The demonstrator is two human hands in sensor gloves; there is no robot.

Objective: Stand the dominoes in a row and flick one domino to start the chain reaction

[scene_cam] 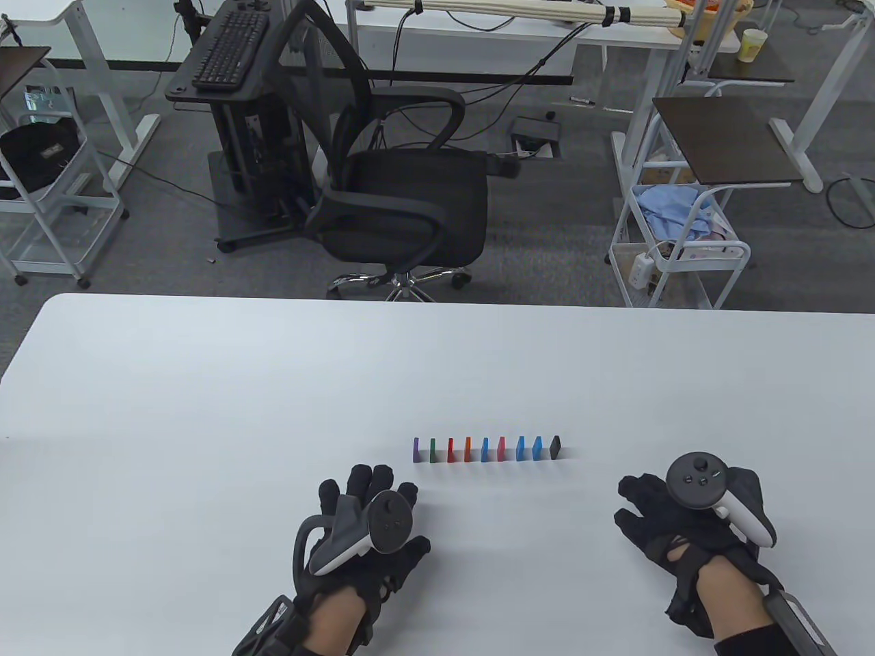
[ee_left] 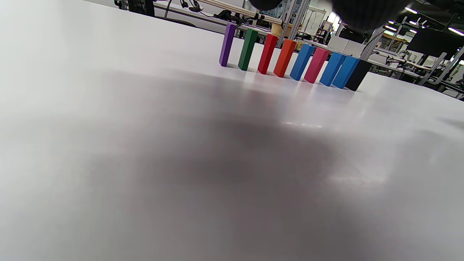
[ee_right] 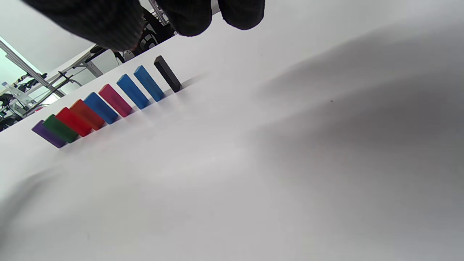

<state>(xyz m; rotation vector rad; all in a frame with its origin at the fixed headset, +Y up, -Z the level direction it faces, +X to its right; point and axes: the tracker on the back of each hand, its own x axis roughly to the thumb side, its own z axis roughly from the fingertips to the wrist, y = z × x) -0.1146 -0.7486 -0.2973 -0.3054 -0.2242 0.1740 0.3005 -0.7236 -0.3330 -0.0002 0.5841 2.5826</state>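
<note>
Several coloured dominoes stand upright in a straight row on the white table (scene_cam: pixel 205 383), from a purple domino (scene_cam: pixel 416 449) at the left end to a black domino (scene_cam: pixel 555 447) at the right end. Between them come green, red, orange, blue, pink and two more blue ones. The same row shows in the left wrist view, purple domino (ee_left: pixel 227 44) to black domino (ee_left: pixel 357 75), and in the right wrist view, purple domino (ee_right: pixel 47 135) to black domino (ee_right: pixel 167 73). My left hand (scene_cam: pixel 372 488) lies flat in front of the row's left end, holding nothing. My right hand (scene_cam: pixel 639 502) rests to the right of the row, empty.
Beyond the table's far edge stand a black office chair (scene_cam: pixel 403 198), a keyboard stand (scene_cam: pixel 229 61) and white carts (scene_cam: pixel 673 253). The table surface around the hands is bare white.
</note>
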